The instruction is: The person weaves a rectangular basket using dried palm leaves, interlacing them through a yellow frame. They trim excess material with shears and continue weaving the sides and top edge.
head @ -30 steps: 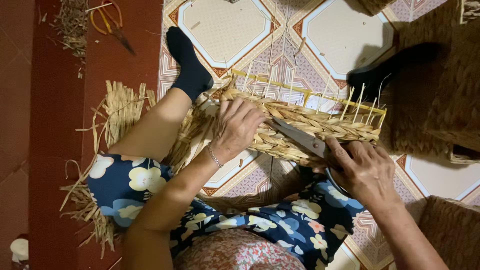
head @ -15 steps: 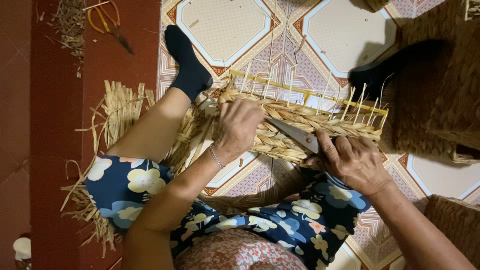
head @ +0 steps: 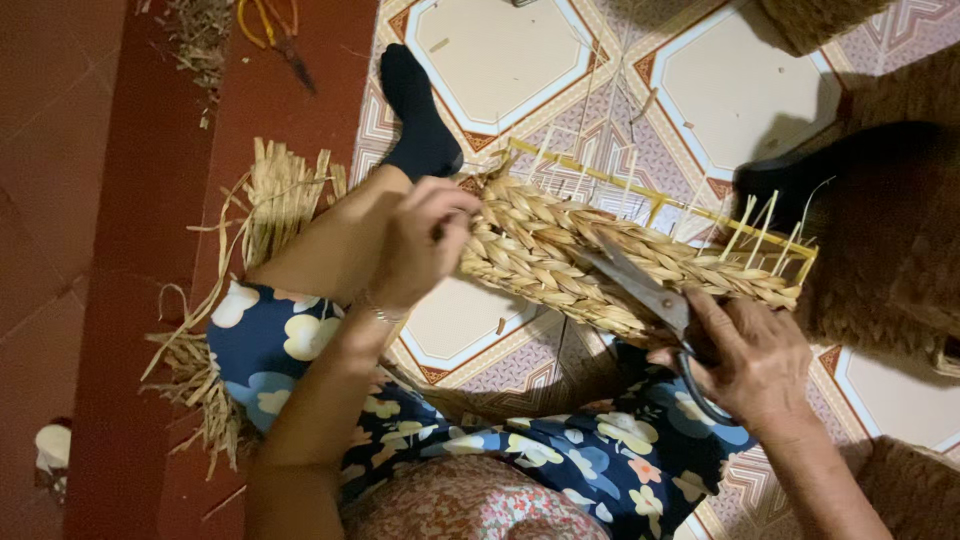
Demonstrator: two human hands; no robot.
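Observation:
A half-woven straw basket (head: 560,255) on a yellow wire frame lies across my lap, its upright wires pointing away from me. My left hand (head: 425,240) grips the basket's left end, fingers pinched on the braided straw. My right hand (head: 755,360) holds grey metal scissors (head: 640,285) by the handle loops, with the blades lying over the braid near the middle of the basket. I sit on the floor in a blue flowered garment and black socks.
A bundle of loose straw (head: 270,195) lies under my left leg on the red tiles. Orange-handled scissors (head: 275,30) rest at the top left. Finished woven baskets (head: 890,260) stand at the right. A small white object (head: 52,447) sits at the lower left.
My left hand slid from the basket's middle to its left end. The scissors and my right hand moved a little toward the basket's centre.

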